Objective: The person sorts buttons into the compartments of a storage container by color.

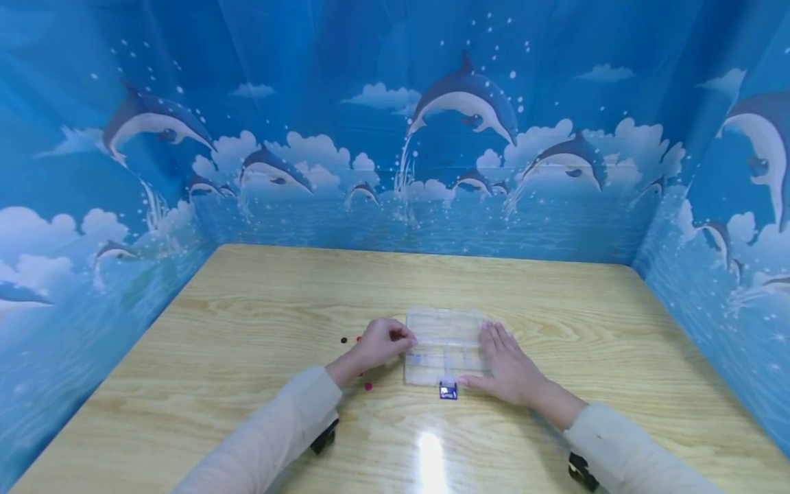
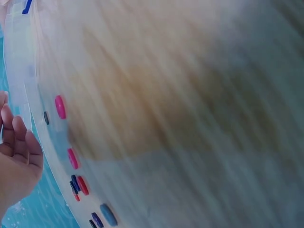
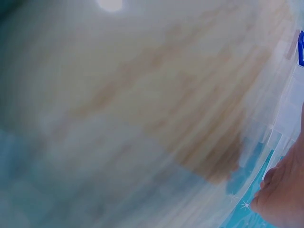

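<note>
A clear plastic compartment box (image 1: pixel 426 376) lies opened out on the table, its lid section towards the back and a blue clasp (image 1: pixel 448 390) at its front edge. My left hand (image 1: pixel 384 343) is at the box's left side, fingers bent and fingertips close to the thumb over the rim; whether they pinch anything is hidden. A small bluish spot shows inside a left compartment. My right hand (image 1: pixel 511 367) rests with extended fingers along the box's right side, thumb near the front edge. Loose buttons lie beside the left hand, including a pink button (image 2: pixel 60 107) and a blue button (image 2: pixel 109 214).
The wooden table (image 1: pixel 259 295) carries the box and several scattered small buttons, among them a black one (image 1: pixel 343 340) left of the box. A blue dolphin-print curtain (image 1: pixel 345 165) stands around the table's back and sides.
</note>
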Demonstrator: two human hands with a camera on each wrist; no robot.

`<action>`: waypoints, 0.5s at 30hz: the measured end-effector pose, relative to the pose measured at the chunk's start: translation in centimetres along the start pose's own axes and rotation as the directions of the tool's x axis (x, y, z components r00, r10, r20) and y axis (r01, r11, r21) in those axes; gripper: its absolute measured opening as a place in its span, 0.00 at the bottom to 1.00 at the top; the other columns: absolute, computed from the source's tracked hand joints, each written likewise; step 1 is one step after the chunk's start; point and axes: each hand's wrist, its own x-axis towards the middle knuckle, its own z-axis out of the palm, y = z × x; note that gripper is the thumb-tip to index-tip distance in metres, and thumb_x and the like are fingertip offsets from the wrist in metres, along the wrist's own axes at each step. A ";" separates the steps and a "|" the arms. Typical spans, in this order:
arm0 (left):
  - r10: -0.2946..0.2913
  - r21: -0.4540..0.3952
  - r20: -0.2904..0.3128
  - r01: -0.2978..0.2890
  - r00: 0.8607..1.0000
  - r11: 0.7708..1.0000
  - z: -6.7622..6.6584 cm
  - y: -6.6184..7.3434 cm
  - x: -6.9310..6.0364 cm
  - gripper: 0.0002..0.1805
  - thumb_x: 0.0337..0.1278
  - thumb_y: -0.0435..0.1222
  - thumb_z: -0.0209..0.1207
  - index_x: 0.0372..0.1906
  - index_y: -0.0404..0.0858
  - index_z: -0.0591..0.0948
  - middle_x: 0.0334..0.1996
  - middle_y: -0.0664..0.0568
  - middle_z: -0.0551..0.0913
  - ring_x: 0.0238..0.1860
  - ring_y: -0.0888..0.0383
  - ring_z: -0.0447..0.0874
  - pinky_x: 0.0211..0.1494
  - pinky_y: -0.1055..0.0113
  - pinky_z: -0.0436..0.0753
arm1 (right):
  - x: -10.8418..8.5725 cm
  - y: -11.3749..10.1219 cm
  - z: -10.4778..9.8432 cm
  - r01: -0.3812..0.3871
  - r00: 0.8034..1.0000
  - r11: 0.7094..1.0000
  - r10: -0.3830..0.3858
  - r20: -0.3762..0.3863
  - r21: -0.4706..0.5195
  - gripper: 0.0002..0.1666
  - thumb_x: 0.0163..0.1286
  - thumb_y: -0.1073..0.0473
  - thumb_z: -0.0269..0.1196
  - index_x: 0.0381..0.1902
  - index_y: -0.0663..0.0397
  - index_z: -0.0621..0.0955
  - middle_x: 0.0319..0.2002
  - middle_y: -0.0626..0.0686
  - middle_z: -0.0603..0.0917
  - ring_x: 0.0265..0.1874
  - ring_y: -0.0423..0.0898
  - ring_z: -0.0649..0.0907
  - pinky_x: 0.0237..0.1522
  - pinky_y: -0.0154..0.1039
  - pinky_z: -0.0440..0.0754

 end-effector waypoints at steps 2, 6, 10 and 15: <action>-0.003 0.005 -0.010 0.003 1.000 1.000 -0.1 -0.2 0.0 0.05 0.54 0.33 0.60 0.35 0.37 0.83 0.31 0.51 0.83 0.32 0.62 0.76 0.36 0.74 0.78 | 0.0 0.0 0.0 0.000 1.000 1.000 0.000 -0.001 0.000 0.61 0.59 0.29 0.54 0.67 0.77 0.51 0.69 0.73 0.50 0.69 0.67 0.50 0.69 0.58 0.51; -0.005 0.006 -0.029 0.005 1.000 1.000 -0.6 -0.4 -0.1 0.05 0.54 0.33 0.60 0.36 0.37 0.83 0.32 0.50 0.83 0.33 0.62 0.77 0.37 0.73 0.79 | 0.0 0.0 0.0 0.000 1.000 1.000 0.000 0.001 0.002 0.61 0.59 0.30 0.54 0.67 0.77 0.52 0.68 0.73 0.51 0.69 0.67 0.50 0.69 0.59 0.51; -0.009 0.024 -0.054 0.010 0.999 1.000 -1.0 -0.6 -0.2 0.05 0.53 0.33 0.61 0.36 0.38 0.83 0.32 0.51 0.83 0.33 0.62 0.77 0.38 0.73 0.79 | 0.0 0.0 0.0 0.002 1.000 1.000 -0.002 -0.001 -0.002 0.60 0.59 0.30 0.54 0.67 0.77 0.52 0.68 0.73 0.51 0.69 0.67 0.50 0.69 0.58 0.51; 0.010 0.031 -0.082 -0.008 0.997 1.000 -1.4 -1.0 -0.3 0.05 0.53 0.34 0.61 0.35 0.38 0.83 0.31 0.51 0.83 0.33 0.62 0.78 0.40 0.71 0.79 | -0.1 0.0 0.0 0.002 1.000 1.000 -0.002 0.000 -0.005 0.60 0.59 0.30 0.54 0.67 0.77 0.52 0.68 0.73 0.51 0.69 0.67 0.50 0.69 0.58 0.50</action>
